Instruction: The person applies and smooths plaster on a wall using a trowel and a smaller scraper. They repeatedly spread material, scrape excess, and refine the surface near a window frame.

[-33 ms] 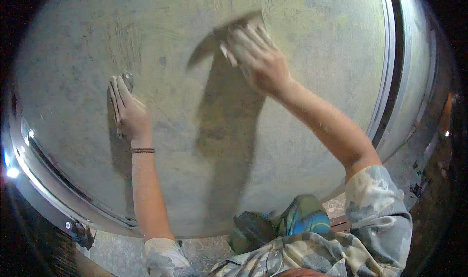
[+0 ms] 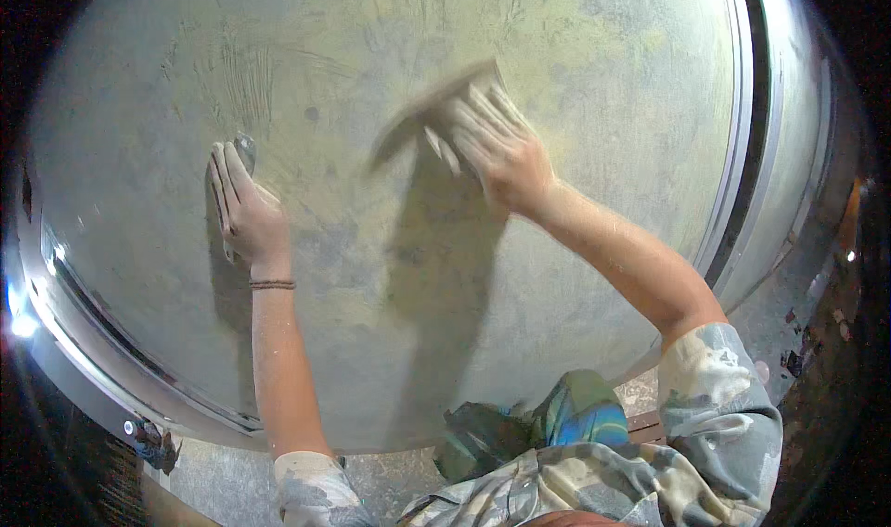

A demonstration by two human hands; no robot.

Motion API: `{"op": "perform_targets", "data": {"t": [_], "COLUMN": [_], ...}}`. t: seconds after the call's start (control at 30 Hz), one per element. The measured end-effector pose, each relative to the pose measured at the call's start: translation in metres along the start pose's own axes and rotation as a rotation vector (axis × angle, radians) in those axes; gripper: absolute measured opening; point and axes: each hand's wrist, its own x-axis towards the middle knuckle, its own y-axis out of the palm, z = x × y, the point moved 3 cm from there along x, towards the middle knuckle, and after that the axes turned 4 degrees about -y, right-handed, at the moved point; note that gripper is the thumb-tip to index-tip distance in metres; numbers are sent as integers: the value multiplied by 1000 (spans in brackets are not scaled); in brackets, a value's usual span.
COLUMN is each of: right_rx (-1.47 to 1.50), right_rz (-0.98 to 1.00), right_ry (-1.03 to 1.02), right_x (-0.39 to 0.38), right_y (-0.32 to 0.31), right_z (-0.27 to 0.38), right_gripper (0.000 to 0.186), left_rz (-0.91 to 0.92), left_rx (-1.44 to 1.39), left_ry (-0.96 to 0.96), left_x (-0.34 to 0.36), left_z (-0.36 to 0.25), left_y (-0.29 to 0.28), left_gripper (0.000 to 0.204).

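Observation:
A large grey-green panel [image 2: 603,137] with streaks and pale patches fills most of the view. On its upper middle, my right hand [image 2: 506,151] presses a thin brown sheet [image 2: 444,93], which looks like sandpaper, with long fingers laid over it. The sheet is blurred, and its left end reaches past the fingers. Farther left, my left hand [image 2: 249,207] rests on the panel, fingers together around a flat grey tool [image 2: 245,147]; one end shows beyond the fingertips and the rest is mostly hidden. Pale dust coats the fingers of both hands.
A pale metal edge strip and dark gap [image 2: 754,91] run along the right, with another panel [image 2: 796,91] beyond. A curved frame [image 2: 83,365] and a bright lamp [image 2: 23,326] stand at the left. Speckled floor [image 2: 213,481] shows below the near edge.
My right hand and the brown sheet have moved a little toward me along the panel. My left hand stays almost in place.

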Motion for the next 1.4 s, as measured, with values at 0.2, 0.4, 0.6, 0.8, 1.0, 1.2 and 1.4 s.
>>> {"op": "perform_targets", "data": {"t": [0.2, 0.4, 0.6, 0.8, 1.0, 1.2, 1.4], "right_rx": [35, -92, 656, 727, 585, 841, 932], "right_rz": [-2, -14, 579, 549, 684, 667, 799], "right_ry": [80, 112, 50, 1390, 1666, 1768, 1555], "right_x": [61, 44, -182, -326, -342, -319, -282], "right_y": [7, 20, -45, -156, -201, -190, -175], "right_z": [-72, -34, 150, 160, 154, 175, 192], "right_gripper": [33, 45, 45, 43, 37, 28, 32], "left_rz": [-23, -28, -1, 198, 431, 551, 529], "left_rx": [-3, -50, -51, -30, -1250, -1374, -1386], "left_ry": [5, -14, -12, -86, -492, -614, -567], "left_x": [0, 1, -3, 8, -2, -27, -34], "left_z": [2, 9, 13, 2, -57, -98, -85], "left_y": [5, 16, 19, -6, -19, 11, 22], "left_gripper": [49, 50, 50, 44, 36, 42, 42]}}
